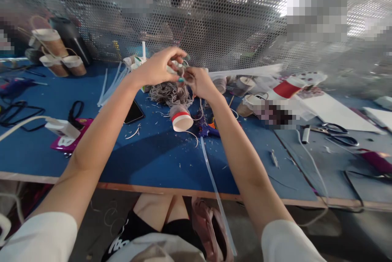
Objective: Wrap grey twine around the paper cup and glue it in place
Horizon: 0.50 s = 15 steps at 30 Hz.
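Note:
My left hand (pixel 161 66) and my right hand (pixel 198 83) meet above the far part of the blue table, fingers bent around something small. Blur and the fingers hide what it is. Just beneath them lies a tangled heap of grey cord (pixel 167 93). In front of the heap, a small paper cup (pixel 183 123) with a red band rests on its side, its pale end facing me. A thin cord (pixel 201 110) hangs below my right hand. Close to my right forearm lies a blue glue gun (pixel 208 130), with a long clear glue stick (pixel 211 172) running past the table edge.
A phone (pixel 134 112) and a purple power strip (pixel 72 139) lie left. Cup ornaments (pixel 56 51) and a dark bottle (pixel 72 39) stand back left. Scissors (pixel 333 131), white sheets (pixel 333 110) and a red-banded cup (pixel 288 88) lie right. Perforated metal (pixel 196 29) rises behind.

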Motion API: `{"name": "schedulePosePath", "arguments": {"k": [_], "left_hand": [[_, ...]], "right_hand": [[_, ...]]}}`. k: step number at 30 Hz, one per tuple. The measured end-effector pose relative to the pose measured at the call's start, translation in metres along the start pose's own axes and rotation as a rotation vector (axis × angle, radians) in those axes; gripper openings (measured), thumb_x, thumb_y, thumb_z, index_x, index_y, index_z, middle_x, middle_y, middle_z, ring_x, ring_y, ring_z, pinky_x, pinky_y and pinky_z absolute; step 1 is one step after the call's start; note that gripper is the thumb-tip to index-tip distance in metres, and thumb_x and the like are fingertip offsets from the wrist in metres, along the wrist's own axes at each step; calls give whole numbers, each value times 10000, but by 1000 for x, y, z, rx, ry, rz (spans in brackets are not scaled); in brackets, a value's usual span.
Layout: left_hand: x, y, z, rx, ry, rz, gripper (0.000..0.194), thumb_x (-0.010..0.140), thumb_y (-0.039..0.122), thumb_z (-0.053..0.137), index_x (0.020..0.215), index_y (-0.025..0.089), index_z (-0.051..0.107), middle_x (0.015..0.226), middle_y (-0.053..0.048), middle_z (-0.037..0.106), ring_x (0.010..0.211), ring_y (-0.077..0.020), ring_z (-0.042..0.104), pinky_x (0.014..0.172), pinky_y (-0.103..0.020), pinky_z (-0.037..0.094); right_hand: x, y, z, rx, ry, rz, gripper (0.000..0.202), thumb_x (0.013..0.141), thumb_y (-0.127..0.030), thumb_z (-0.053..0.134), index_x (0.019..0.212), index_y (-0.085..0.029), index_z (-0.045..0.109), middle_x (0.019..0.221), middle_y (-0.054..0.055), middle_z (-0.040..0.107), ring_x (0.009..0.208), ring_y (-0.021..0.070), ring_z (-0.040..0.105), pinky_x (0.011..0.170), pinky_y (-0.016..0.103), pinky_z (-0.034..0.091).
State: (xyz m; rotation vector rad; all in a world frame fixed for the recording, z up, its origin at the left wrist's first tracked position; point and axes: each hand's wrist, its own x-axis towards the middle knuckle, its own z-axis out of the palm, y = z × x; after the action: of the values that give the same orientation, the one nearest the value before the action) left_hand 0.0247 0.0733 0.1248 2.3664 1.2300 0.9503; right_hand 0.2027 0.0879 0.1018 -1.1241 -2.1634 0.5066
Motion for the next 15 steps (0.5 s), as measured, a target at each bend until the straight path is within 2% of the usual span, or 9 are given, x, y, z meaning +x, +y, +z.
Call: {"name": "schedulePosePath", "arguments": {"k": [3, 5, 8, 11, 15], "left_hand": [[5, -24, 1, -35, -99, -101, 600, 770, 171, 719, 1322, 242, 494, 1370, -87, 552, 1117, -240, 658, 869, -328, 556], [8, -37, 8, -90, -180, -122, 668, 757, 138, 712, 1363, 258, 457, 1428, -89, 526, 1161, -234, 643, 854, -294, 551], [11, -49, 24, -101, -289, -82, 625, 731, 80, 705, 1318, 212, 538, 1351, -81, 623, 1183, -228, 638, 919, -288, 536], [12, -57, 44, 8, -216, -67, 477, 729, 72, 722, 1193, 160, 656, 1222, -82, 713, 1176, -246, 653, 1040, -333, 487], [15, -65, 63, 91, -92, -142, 442, 766, 80, 714, 1195, 177, 677, 1289, -82, 696, 1233, -260, 633, 1111, -358, 440]], "right_hand": [[-1, -4, -6, -85, 69, -62, 174, 740, -64, 433, 675, -223, 460, 734, 32, 615, 821, 216, 613, 881, 370, 490], [-1, -6, -5, -138, 87, -88, 189, 724, -47, 422, 675, -228, 399, 749, 31, 599, 856, 220, 607, 901, 365, 468], [-1, -9, -2, -156, 96, -96, 229, 724, -25, 414, 677, -235, 335, 746, 29, 585, 845, 208, 596, 885, 342, 464], [-3, -13, -4, -118, 135, -103, 251, 767, -33, 419, 665, -240, 318, 709, 17, 572, 792, 185, 579, 845, 311, 483], [-11, -27, -19, 2, 244, -162, 242, 850, -126, 446, 660, -254, 368, 664, 3, 556, 744, 167, 580, 768, 287, 524]]}}
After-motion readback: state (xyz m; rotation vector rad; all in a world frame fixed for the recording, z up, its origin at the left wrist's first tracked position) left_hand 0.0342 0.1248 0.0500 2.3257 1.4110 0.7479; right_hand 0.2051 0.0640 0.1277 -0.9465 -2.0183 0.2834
